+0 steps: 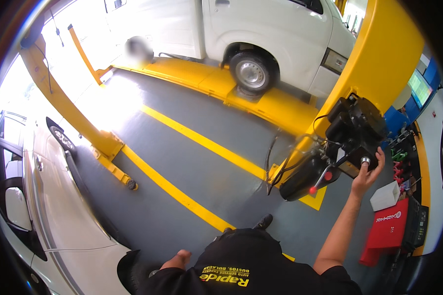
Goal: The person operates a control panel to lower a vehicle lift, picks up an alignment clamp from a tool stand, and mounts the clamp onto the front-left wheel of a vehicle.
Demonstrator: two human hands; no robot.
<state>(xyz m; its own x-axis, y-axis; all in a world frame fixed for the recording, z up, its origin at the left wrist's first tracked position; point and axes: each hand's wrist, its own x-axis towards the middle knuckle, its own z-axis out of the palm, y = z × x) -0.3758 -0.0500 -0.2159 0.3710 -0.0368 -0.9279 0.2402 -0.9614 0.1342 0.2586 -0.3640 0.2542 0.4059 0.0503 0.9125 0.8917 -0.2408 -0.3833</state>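
Touching the right hand (368, 177) is a silver button (365, 160).

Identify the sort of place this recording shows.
Probably a vehicle repair workshop: a white van stands on a yellow lift platform, and the right hand touches a black control box.

The yellow platform (202, 74) carries a white van (285, 37).

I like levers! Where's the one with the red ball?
The lever is right of centre in the head view, by the black cylinder, left of the right hand.
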